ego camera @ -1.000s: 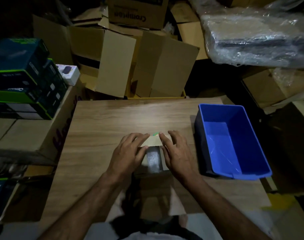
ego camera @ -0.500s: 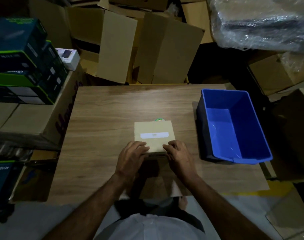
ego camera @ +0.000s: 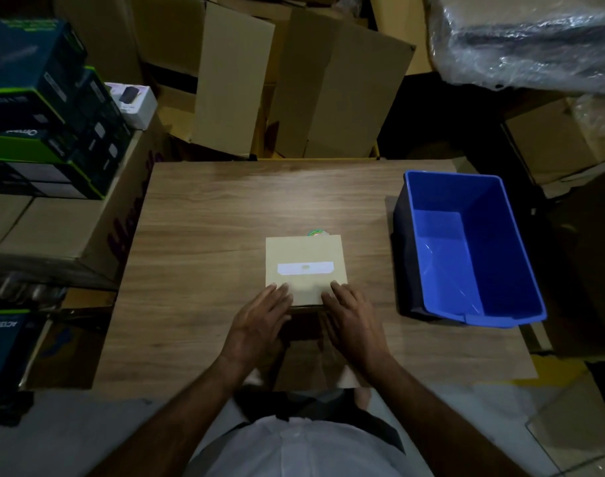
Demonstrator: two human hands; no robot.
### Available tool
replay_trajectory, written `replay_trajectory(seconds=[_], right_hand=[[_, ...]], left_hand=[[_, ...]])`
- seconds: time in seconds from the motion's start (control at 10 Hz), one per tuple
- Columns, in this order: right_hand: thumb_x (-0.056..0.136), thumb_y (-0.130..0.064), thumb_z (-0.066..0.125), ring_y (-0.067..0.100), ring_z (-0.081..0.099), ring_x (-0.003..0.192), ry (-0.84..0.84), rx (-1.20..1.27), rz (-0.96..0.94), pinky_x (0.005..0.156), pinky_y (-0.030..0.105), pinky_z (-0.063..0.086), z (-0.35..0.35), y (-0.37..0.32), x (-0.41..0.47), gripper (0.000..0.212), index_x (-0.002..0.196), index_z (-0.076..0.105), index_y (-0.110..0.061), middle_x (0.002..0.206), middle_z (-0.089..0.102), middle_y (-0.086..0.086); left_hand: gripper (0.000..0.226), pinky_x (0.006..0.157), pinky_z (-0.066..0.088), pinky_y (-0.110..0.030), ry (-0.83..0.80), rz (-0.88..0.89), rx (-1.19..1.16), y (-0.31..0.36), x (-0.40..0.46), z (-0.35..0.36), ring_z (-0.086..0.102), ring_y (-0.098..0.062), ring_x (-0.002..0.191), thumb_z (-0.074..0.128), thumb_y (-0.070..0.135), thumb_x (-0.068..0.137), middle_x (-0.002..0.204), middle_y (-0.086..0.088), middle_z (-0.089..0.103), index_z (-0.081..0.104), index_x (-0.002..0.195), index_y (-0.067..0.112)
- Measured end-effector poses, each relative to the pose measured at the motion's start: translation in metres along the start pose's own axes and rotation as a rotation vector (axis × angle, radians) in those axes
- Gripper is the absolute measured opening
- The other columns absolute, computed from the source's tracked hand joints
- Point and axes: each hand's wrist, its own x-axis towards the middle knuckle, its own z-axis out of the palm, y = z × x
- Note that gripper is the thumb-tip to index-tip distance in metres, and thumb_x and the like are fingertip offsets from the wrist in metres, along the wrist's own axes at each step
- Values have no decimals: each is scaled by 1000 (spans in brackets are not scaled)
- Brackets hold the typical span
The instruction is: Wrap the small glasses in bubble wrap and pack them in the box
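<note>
Resting flat on the near edge of a small cardboard box (ego camera: pixel 306 270), both hands lie side by side near the middle of a wooden table (ego camera: pixel 204 235). The left hand (ego camera: pixel 259 325) has its fingers straight and slightly spread, the tips touching the lid's near left corner; the right hand (ego camera: pixel 354 323) mirrors it at the near right corner, fingers likewise extended and pressing down rather than curled around anything. The box is closed, its tan lid facing up with a white label strip (ego camera: pixel 305 268) across the middle, and a green round sticker (ego camera: pixel 316 233) peeks out at its far edge. No small glasses or bubble wrap can be seen; whether they are inside the shut box cannot be told. To the right of the box, well apart from it, a blue plastic bin (ego camera: pixel 493 215) sits on the table with its opening up. Beyond the far edge of the table stand large brown cartons (ego camera: pixel 294 80). On the left, dark green and blue product boxes (ego camera: pixel 43 108) are stacked on another carton, with a small white box (ego camera: pixel 132 103) beside them. At the far right, a bundle wrapped in clear plastic film (ego camera: pixel 535 39) lies on top of more cartons.
</note>
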Motion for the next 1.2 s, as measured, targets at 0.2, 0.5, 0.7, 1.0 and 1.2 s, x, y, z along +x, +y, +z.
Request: replay_trajectory(seconds=[0.2,0.5,0.7,1.0,1.2], right_hand=[[73,-1,77,37,56,130,-50,31,6,92,46,59,12,7,11,59,130,67,-14,143,59,14],[84,4,62,32,37,147,-82,80,32,109,48,47,-4,15,82,61,142,57,-14,157,44,11],[90,3,62,27,25,153,-110,44,32,117,43,37,-16,15,106,67,151,45,-17,164,32,9],[91,-14,67,33,36,147,-115,28,-49,118,43,37,-19,19,102,65,151,44,-13,160,37,17],[100,-33,48,26,25,153,125,82,-41,127,45,13,-40,33,106,60,156,33,-16,164,30,13]], left_hand=[[67,98,56,-37,-32,-34,-11,1,8,-8,59,-28,130,70,-13,67,143,-7,60,68,129,12],[73,104,52,-40,-161,-117,-57,-26,76,-24,50,-29,139,81,4,64,151,-9,51,63,135,12],[73,119,36,-36,-251,-143,-35,-35,101,-33,32,-25,150,69,17,77,162,-6,35,50,147,14],[66,118,33,-36,-248,-135,40,-22,107,-45,36,-30,147,70,29,87,161,-12,36,49,146,10],[55,115,36,-39,119,-128,86,3,116,-61,41,-27,143,47,38,102,158,-11,42,46,149,10]])
